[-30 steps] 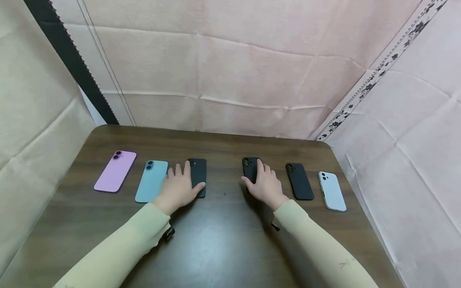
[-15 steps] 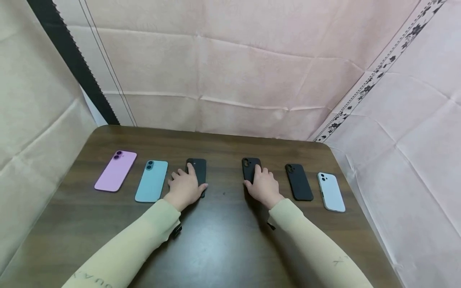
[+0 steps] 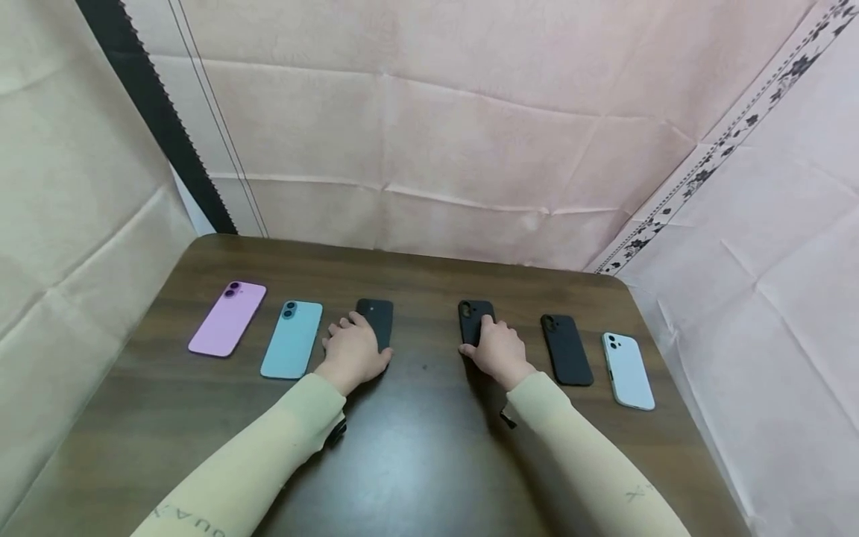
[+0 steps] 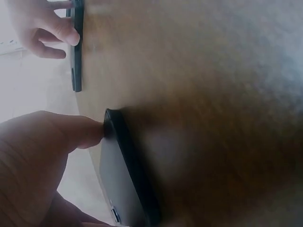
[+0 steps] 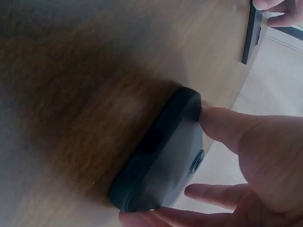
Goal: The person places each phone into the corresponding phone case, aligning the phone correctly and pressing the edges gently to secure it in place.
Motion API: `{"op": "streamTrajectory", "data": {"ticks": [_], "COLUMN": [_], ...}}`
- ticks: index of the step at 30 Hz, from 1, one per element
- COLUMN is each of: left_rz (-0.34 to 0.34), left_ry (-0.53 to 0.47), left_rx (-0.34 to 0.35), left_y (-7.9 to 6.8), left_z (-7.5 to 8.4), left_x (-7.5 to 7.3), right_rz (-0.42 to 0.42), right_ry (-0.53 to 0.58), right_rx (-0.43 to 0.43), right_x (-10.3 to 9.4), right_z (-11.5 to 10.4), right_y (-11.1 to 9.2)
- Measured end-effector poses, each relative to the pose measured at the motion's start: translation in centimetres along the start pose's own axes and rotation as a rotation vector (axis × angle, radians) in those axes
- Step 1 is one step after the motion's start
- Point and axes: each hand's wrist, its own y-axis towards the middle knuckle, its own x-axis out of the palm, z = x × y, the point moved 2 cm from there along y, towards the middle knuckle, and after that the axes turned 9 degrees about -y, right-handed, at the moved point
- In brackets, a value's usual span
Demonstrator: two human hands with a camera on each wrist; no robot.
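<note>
Dark phone [image 3: 380,321], black case [image 3: 472,328]; left fingers [image 3: 359,321], spread earlier, now grip phone edges; right fingers [image 5: 213,195] pinch case.

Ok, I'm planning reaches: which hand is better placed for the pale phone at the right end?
Probably the right hand: it is nearer the pale phone, though it grips a black item. The left hand is farther off, at a dark phone.

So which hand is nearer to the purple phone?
Left. The left hand grips a black phone, with the blue phone lying between that hand and the purple phone. The right hand is farther off, to the right of the left hand.
</note>
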Motion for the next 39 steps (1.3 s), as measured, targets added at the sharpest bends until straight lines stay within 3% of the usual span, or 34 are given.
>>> {"op": "streamTrajectory", "data": {"ticks": [13,19,27,39], "left_rz": [-0.025,0.017,0.134,0.094], "left_ry": [0.011,0.032,0.091,-0.048], "left_rx": [0.009,0.07,0.17,0.093], "left_y": [0.1,0.0,-0.6,0.2], "left_z": [0.0,-0.1,-0.1,-0.9], "left_x": [0.1,0.1,0.7,-0.2], "right_rz": [-0.02,-0.02,-0.044,-0.04], "right_ry": [0.03,0.039,0.026,0.04], "right_rx": [0.022,0.04,0.023,0.01], "right_x": [0.0,0.2,-0.3,-0.4], "right_z": [0.0,0.2,0.0,0.0], "right_y": [0.2,0.2,-0.3,-0.5]}}
